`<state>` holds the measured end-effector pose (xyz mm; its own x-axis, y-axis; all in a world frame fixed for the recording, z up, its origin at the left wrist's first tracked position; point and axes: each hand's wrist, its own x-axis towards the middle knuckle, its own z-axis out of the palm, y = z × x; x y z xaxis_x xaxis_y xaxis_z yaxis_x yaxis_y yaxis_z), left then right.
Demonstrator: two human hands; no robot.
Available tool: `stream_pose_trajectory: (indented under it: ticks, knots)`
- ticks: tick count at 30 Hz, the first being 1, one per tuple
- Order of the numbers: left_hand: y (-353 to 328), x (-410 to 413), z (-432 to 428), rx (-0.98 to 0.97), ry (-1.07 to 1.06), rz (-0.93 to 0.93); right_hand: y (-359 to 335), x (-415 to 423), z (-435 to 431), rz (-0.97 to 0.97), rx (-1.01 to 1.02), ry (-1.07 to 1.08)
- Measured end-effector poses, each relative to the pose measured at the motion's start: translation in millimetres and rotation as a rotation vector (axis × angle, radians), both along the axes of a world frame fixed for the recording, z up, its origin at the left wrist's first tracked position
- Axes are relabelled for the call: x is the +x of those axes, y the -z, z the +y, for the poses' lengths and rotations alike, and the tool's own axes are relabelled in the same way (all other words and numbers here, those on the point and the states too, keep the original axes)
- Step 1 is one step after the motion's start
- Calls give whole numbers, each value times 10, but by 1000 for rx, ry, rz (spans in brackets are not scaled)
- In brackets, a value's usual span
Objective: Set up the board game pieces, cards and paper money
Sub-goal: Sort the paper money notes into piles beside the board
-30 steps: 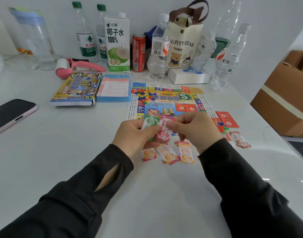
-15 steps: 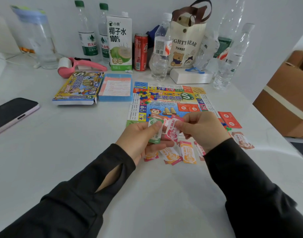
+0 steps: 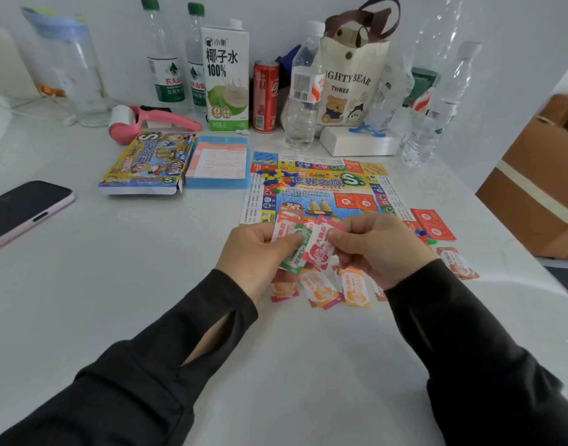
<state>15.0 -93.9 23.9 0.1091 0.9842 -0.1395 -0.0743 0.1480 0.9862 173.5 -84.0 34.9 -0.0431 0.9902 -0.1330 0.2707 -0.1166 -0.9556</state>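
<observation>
At centre frame, pinching flimsy, crease-prone paper money [image 3: 292, 257] by its edges, left hand [image 3: 253, 252] fingers clasping several, right hand [image 3: 379, 249] fingers nipping one pink note [image 3: 321, 252].

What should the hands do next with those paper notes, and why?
Probably lay the pink note, pinched by the right hand, on the table beside the orange notes. Those lie there side by side, and the left hand holds a green note and more.

Casual indoor room, home or small office, cannot tell which. White table [image 3: 83, 284] against plain white wall [image 3: 517, 33]. Across top of frame: water bottles [image 3: 165, 59], coconut water carton [image 3: 226, 75], soda can [image 3: 265, 96], bear-print tote bag [image 3: 350, 82]. Cardboard box [image 3: 533, 188] at right edge, phone [image 3: 19, 210] at left.
</observation>
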Motion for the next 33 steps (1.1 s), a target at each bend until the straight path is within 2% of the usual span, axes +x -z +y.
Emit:
stream_pose_trajectory:
  ticks: [4,10,16,26,33]
  knots:
    - [17,0,7,33,-26,-21,9,-42,-16,-75,51,14]
    - [17,20,7,-36,8,-174,-21,-73,-62,-210,128,77]
    - [18,10,18,-5,39,-139,-50,-76,-87,-314,174,106]
    - [31,4,28,85,-12,-51,-31,-78,-77,-83,93,123]
    - [28,-6,32,74,-57,-78,-62,-35,-74,7,97,171]
